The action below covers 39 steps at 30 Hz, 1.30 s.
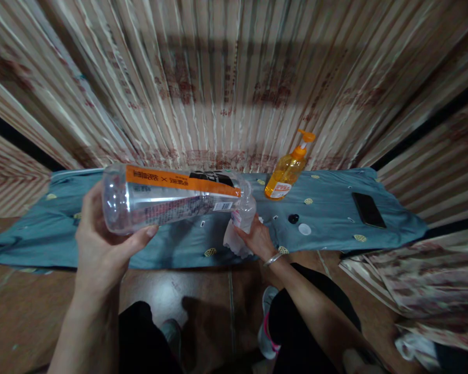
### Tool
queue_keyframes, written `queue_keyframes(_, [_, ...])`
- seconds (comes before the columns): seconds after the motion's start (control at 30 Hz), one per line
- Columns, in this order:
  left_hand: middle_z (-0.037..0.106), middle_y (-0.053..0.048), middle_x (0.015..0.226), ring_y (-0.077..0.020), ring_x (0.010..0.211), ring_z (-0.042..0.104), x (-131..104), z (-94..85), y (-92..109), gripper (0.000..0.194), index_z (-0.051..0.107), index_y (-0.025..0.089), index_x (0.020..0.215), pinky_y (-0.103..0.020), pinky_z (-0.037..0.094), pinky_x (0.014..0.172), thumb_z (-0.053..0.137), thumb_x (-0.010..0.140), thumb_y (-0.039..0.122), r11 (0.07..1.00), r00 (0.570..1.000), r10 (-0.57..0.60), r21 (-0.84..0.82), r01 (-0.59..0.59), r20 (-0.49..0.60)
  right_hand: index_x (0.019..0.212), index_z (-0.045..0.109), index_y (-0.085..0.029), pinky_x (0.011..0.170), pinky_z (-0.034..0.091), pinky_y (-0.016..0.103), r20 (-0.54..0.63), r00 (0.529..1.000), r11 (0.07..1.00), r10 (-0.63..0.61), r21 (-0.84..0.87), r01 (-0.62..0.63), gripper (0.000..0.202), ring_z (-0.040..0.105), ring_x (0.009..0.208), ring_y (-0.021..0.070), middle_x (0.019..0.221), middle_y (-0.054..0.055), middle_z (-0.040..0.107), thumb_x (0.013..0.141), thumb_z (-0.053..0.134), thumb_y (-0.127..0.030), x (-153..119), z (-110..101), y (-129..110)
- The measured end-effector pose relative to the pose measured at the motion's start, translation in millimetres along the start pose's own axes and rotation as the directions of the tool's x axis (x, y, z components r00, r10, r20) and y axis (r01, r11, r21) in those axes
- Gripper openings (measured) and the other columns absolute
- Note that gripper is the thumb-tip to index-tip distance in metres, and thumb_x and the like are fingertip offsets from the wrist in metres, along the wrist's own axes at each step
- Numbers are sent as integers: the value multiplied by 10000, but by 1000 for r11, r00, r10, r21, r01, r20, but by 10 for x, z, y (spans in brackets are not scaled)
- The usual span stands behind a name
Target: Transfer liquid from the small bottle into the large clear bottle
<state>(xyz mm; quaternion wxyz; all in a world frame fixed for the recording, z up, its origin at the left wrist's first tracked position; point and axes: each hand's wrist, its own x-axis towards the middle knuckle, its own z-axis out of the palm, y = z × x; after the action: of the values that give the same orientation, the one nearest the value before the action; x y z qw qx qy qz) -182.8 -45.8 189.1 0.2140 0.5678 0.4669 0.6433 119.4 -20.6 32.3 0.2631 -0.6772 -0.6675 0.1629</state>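
My left hand grips the base of a large clear plastic bottle with an orange and black label. The bottle lies almost level in the air, slightly tipped to the right, its neck meeting the top of a small clear bottle. Around that small bottle my right hand is closed, above the cloth's front edge. A white tissue hangs beside and below it; whether the fingers pinch the tissue too is unclear. Any liquid passing between the two bottles cannot be made out.
An orange pump bottle stands at the back of the blue cloth. In front of it lie a black cap and a small white disc. A phone rests at the right. Pleated curtains rise behind.
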Motion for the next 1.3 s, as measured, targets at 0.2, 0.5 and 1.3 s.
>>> queue_keyframes(0.2, [700,-100,1321,-363,1189,691,11,31,10,1004,691,278,1323,-665,527,1086,1029,391,437,999,999,-35,-28,34,-34,1385,497,-110,873,582,402,3,1000,1000,18,24,-18,600,761,1074,331,1164,175,779,918,683,-438,0,17,1])
queue_keyframes(0.5, [690,-110,1342,-370,1204,693,5,7,-9,1023,660,281,1373,-636,573,1047,1020,437,481,1000,1000,-5,-2,5,-6,1352,517,-106,881,578,383,20,999,1000,24,13,-25,563,765,1068,318,1161,188,776,924,688,-430,-5,-22,-23])
queue_keyframes(1.3, [691,-61,1268,-239,1107,691,-17,25,51,949,700,295,1281,-317,660,829,1041,397,339,997,1000,-2,-75,0,-24,1304,530,-97,869,591,398,14,1000,999,16,48,-17,536,769,1061,330,1153,202,775,923,688,-440,-10,-10,5])
